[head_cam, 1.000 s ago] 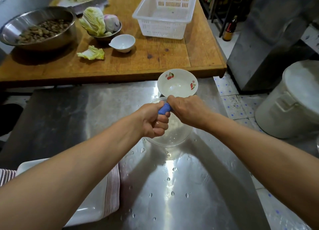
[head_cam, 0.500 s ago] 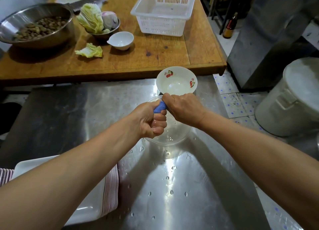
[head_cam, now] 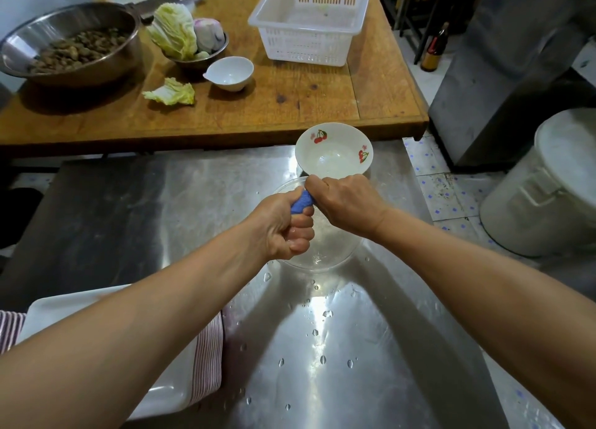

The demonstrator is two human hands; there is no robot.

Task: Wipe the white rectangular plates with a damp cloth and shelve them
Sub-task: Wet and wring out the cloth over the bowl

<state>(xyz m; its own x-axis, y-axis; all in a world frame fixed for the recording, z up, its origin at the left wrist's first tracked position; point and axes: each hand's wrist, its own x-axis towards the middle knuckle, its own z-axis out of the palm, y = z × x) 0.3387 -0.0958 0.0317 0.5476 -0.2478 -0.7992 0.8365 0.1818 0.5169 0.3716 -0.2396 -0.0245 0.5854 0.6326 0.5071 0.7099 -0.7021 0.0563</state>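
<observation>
At frame centre our left hand and right hand clench the blue cloth, soft and probably dripping, best gripped by its ends.

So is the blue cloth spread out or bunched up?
Bunched up: the blue cloth is gripped between left hand and right hand.

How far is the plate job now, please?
Done: nothing visible; no plate is shelved. In hand: left hand and right hand both grip the blue cloth, wringing it above the clear bowl. Left: wipe and shelve the white plate on the striped towel.
</observation>
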